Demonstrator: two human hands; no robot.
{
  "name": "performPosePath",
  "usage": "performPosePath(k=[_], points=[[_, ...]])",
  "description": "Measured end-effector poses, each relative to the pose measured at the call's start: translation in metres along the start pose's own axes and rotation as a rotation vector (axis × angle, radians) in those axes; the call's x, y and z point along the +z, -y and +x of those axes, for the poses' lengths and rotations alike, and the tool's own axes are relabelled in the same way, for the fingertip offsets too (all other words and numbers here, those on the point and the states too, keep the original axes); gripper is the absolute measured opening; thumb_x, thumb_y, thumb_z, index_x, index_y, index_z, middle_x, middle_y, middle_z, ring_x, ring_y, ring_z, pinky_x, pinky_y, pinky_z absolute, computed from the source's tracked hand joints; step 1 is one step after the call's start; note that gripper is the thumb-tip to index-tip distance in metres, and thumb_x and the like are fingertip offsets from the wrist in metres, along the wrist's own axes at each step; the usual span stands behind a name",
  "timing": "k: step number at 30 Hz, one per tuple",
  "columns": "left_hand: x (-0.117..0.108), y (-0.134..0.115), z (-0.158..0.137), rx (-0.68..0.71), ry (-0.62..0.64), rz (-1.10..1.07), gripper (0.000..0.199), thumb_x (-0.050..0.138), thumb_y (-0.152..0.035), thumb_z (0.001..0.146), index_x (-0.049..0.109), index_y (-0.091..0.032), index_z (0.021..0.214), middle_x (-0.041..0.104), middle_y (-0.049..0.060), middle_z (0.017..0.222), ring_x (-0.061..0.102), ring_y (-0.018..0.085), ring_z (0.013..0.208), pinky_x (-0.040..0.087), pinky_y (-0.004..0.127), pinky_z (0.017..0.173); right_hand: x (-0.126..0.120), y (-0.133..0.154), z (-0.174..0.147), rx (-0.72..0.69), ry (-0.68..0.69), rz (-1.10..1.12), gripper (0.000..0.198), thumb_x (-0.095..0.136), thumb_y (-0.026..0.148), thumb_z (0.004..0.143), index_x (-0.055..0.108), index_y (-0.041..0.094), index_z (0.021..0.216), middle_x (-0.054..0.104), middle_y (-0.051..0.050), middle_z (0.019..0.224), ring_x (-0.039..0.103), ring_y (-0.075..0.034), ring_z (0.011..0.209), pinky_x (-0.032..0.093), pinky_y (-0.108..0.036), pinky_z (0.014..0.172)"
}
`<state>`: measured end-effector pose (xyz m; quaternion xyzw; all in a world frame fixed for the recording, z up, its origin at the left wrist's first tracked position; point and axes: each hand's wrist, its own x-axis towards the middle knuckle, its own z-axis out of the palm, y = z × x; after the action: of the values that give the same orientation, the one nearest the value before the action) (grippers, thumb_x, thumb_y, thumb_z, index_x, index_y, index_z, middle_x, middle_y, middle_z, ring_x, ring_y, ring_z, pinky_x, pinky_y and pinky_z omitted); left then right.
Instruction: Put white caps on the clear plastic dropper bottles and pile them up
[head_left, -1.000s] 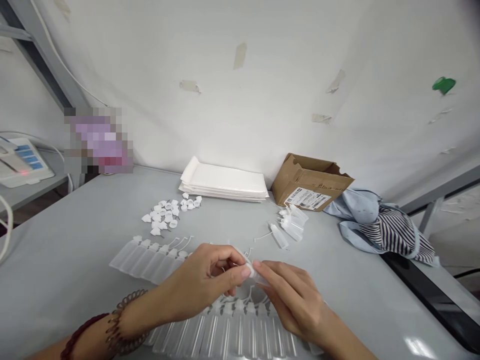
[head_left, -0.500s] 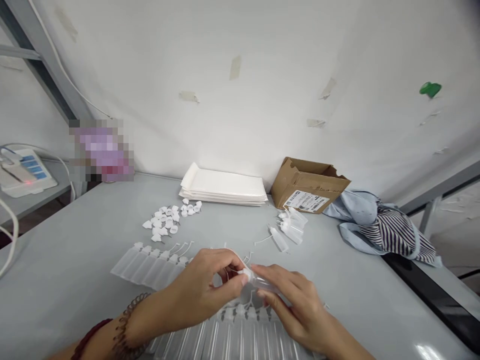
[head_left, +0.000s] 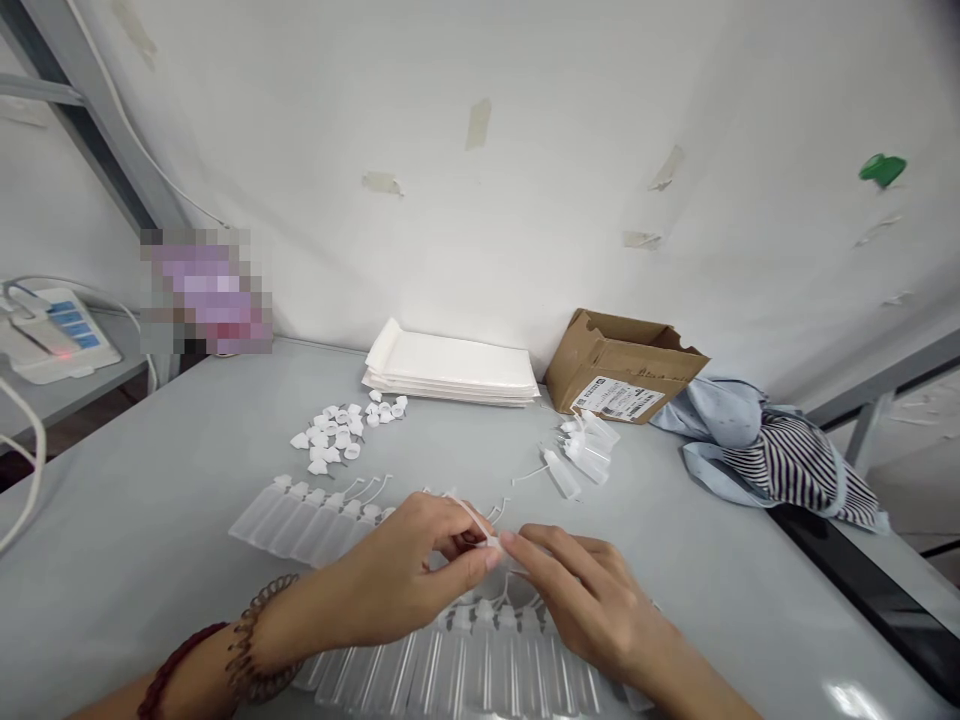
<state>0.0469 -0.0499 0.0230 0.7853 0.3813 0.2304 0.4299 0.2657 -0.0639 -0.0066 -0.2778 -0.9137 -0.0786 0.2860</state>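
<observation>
My left hand (head_left: 416, 570) pinches the white cap (head_left: 492, 543) of a small clear squeeze bottle between thumb and fingers. A thin white strap curves up from this cap. My right hand (head_left: 592, 590) is closed round the bottle's body, which its fingers mostly hide. Below both hands lies a row of clear squeeze bottles (head_left: 465, 670) with white caps and straps. Another row of frosted bottles (head_left: 307, 520) lies to the left, partly behind my left hand. Beyond it is a heap of loose white nozzle caps (head_left: 330, 430), some with thin needle tips.
A few small bottles (head_left: 589, 450) lie in front of an open cardboard box (head_left: 630, 365). White padded envelopes (head_left: 454, 365) are stacked against the wall. A striped cloth bag (head_left: 787, 460) is at the right, beside a black strip (head_left: 855, 600). A white device (head_left: 56, 335) stands far left.
My right hand has turned and closed further over the bottle, so less of its body shows. My left hand keeps its pinch at the cap. The view has shifted slightly.
</observation>
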Motion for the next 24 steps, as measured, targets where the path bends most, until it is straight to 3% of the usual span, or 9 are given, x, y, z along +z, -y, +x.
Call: performPosePath(k=[7,12,15,24], points=[[0.0006,0.0005,-0.0018,-0.04,0.001,-0.094,0.024,0.05,-0.033,0.089,0.067,-0.017,0.087,0.068,0.004,0.087,0.062,0.016,0.079,0.049,0.024,0.072,-0.0029,0.0025,0.0051,0.07,0.005,0.208,0.033,0.042,0.007,0.092,0.046,0.015,0.123,0.068,-0.007,0.086,0.067,-0.015,0.074,0.053,-0.023,0.058],[-0.0007,0.0008,-0.0009,-0.16,0.131,-0.29,0.03,0.046,-0.039,0.091,0.065,-0.016,0.086,0.066,0.002,0.076,0.062,0.015,0.07,0.05,0.024,0.065,-0.0044,0.0028,0.0054,0.058,-0.016,0.209,0.031,0.044,0.01,0.092,0.046,0.014,0.123,0.068,-0.008,0.085,0.067,-0.015,0.072,0.053,-0.023,0.058],[0.001,-0.0003,-0.0016,-0.195,0.19,-0.296,0.036,0.041,-0.04,0.093,0.063,-0.015,0.077,0.063,0.001,0.072,0.058,0.012,0.062,0.047,0.022,0.059,-0.0044,0.0029,0.0055,0.059,-0.016,0.198,0.031,0.043,0.012,0.093,0.047,0.014,0.124,0.069,-0.008,0.086,0.068,-0.016,0.075,0.053,-0.024,0.059],[0.0081,0.0041,0.0001,0.022,0.072,0.021,0.038,0.037,-0.03,0.095,0.055,-0.016,0.066,0.052,-0.002,0.062,0.048,0.011,0.06,0.038,0.022,0.059,-0.0008,0.0031,0.0038,0.061,0.025,0.177,0.03,0.038,0.014,0.096,0.046,0.013,0.125,0.067,-0.006,0.085,0.067,-0.014,0.073,0.052,-0.021,0.057]])
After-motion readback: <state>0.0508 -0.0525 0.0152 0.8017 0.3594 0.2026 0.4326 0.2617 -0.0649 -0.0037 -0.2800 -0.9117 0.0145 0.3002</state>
